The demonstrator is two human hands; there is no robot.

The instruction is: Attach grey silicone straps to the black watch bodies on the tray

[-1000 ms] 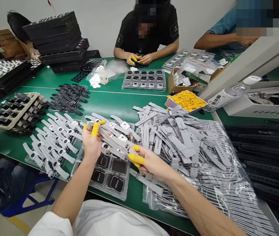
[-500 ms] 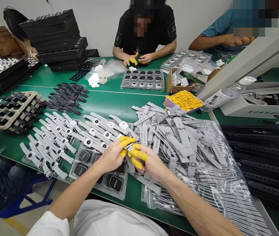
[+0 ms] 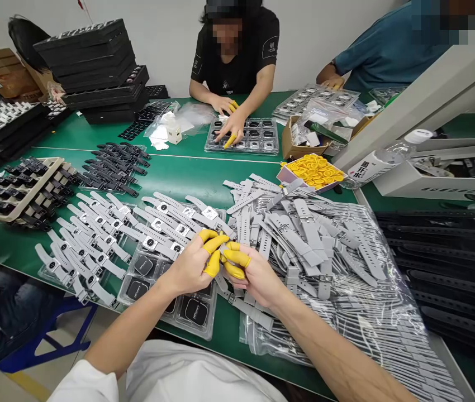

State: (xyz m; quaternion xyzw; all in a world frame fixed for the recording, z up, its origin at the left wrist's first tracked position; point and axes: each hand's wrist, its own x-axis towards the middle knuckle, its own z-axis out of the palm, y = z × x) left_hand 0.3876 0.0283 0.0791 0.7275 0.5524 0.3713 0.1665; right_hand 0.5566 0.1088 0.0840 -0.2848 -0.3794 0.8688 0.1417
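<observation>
My left hand [image 3: 195,259] and my right hand [image 3: 254,273] meet above the table, their fingertips in yellow finger cots. Left fingers and thumb are pinched on a small watch, almost wholly covered by the fingertips. Pressed up against it, my right fingers close on a grey watch strap, of which only a sliver shows. Below my left forearm lies a clear plastic tray [image 3: 210,326] with black square watch faces [image 3: 195,310]. Left of my hands are rows of grey-strapped watches [image 3: 100,258], backs up. A heap of loose grey straps [image 3: 308,234] spreads to the right.
Yellow finger cots [image 3: 315,170] fill a small box beyond the straps. A plastic bottle [image 3: 382,162] leans near a white box [image 3: 447,181]. Black-strapped watches [image 3: 114,164] and a beige rack [image 3: 32,192] are at left. Across the table, a co-worker's hand [image 3: 233,125] reaches over a watch tray [image 3: 258,146].
My hands stay together in the same place; the fingers have shifted and now cover more of the watch and strap. The co-worker opposite has reached forward over the tray.
</observation>
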